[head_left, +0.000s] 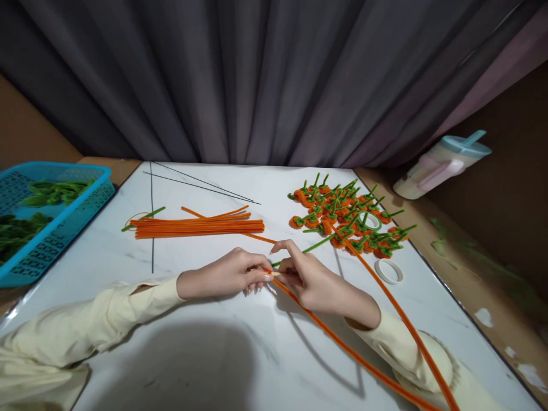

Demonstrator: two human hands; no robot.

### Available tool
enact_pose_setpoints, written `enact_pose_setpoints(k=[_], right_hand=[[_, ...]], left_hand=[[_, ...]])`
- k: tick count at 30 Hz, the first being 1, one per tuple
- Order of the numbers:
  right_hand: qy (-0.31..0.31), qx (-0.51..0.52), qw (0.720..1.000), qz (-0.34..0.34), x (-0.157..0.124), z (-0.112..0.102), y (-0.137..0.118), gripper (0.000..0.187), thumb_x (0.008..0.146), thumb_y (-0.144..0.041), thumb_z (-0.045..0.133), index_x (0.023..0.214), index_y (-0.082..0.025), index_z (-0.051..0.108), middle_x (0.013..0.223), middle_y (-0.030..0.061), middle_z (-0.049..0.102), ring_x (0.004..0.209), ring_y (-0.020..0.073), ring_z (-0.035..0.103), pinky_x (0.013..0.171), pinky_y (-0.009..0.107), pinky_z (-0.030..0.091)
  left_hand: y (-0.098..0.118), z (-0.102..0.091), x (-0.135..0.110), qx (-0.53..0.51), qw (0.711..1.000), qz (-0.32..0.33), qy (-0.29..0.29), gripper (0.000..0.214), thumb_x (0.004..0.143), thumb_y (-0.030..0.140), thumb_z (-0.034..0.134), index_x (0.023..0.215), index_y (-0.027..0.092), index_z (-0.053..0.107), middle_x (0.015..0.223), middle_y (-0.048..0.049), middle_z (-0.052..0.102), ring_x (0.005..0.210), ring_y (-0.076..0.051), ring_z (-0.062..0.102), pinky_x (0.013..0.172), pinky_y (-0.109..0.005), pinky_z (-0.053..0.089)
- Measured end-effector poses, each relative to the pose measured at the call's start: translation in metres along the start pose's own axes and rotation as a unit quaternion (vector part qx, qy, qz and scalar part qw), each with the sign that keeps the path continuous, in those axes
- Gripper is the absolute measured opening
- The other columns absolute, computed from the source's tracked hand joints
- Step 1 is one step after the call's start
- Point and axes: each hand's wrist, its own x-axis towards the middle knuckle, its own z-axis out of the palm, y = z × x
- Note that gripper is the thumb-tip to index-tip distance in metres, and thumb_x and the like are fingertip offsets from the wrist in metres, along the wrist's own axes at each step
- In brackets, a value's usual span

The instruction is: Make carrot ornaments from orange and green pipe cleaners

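Observation:
My left hand (248, 271) is closed in a pinch at the middle of the table, with a bit of orange pipe cleaner at its fingertips. My right hand (306, 277) meets it, thumb and fingers closed around a short pale stick (276, 274) that bridges the two hands. One long orange pipe cleaner (334, 332) runs from between the hands toward the lower right. Another orange strand (396, 305) arcs over my right forearm. A green pipe cleaner (319, 245) shows behind my right fingers; whether they grip it is hidden.
A bundle of orange pipe cleaners (199, 227) lies left, near thin dark wires (205, 185). Several small orange pumpkin shapes with green stems (342, 211) are heaped right, by white tape rolls (389, 271). A blue basket (55, 245) with green leaves stands left, a tumbler (440, 165) right.

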Motion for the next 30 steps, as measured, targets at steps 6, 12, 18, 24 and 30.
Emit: enact_pose_setpoints(k=[6, 12, 18, 24, 30], right_hand=[[-0.008, 0.001, 1.0, 0.004, -0.001, 0.003, 0.0, 0.051, 0.069, 0.002, 0.044, 0.113, -0.02, 0.03, 0.056, -0.0093, 0.037, 0.048, 0.0091, 0.029, 0.047, 0.018, 0.021], [-0.016, -0.034, 0.999, 0.008, -0.001, 0.006, -0.004, 0.054, 0.064, 0.005, 0.042, 0.111, -0.02, 0.03, 0.056, -0.0087, 0.04, 0.048, 0.0097, 0.032, 0.047, 0.018, 0.02], [-0.008, -0.04, 0.999, 0.003, -0.002, 0.007, -0.006, 0.053, 0.063, 0.005, 0.041, 0.108, -0.02, 0.03, 0.055, -0.0094, 0.036, 0.047, 0.0098, 0.03, 0.047, 0.019, 0.02], [-0.014, -0.037, 0.999, 0.006, -0.002, 0.01, -0.005, 0.053, 0.063, 0.004, 0.041, 0.108, -0.021, 0.03, 0.056, -0.0091, 0.04, 0.047, 0.0099, 0.03, 0.047, 0.018, 0.021], [-0.021, -0.025, 0.999, 0.001, -0.001, 0.014, -0.005, 0.053, 0.064, 0.004, 0.043, 0.109, -0.02, 0.03, 0.059, -0.0078, 0.048, 0.048, 0.01, 0.034, 0.047, 0.018, 0.023]], left_hand=[[0.0, 0.003, -0.003, 0.064, 0.998, 0.001, 0.021, 0.013, 0.082, 0.023, 0.051, 0.077, 0.014, 0.059, 0.052, 0.0028, 0.055, 0.049, -0.008, 0.052, 0.048, -0.016, 0.037], [-0.006, 0.005, -0.004, 0.1, 0.994, 0.023, 0.027, 0.015, 0.084, 0.025, 0.05, 0.08, 0.016, 0.061, 0.053, 0.0027, 0.055, 0.05, -0.009, 0.051, 0.05, -0.017, 0.036], [-0.006, 0.006, -0.008, 0.201, 0.977, 0.068, 0.024, 0.02, 0.089, 0.027, 0.043, 0.084, 0.017, 0.059, 0.069, -0.0004, 0.059, 0.059, -0.011, 0.052, 0.055, -0.021, 0.032], [-0.003, 0.007, -0.009, 0.219, 0.972, 0.082, 0.008, 0.018, 0.09, 0.025, 0.042, 0.081, 0.017, 0.056, 0.073, -0.002, 0.06, 0.062, -0.013, 0.053, 0.057, -0.022, 0.032], [-0.004, 0.007, -0.01, 0.233, 0.965, 0.124, -0.005, 0.022, 0.089, 0.024, 0.043, 0.07, 0.017, 0.051, 0.063, -0.0001, 0.053, 0.054, -0.01, 0.045, 0.053, -0.021, 0.029]])
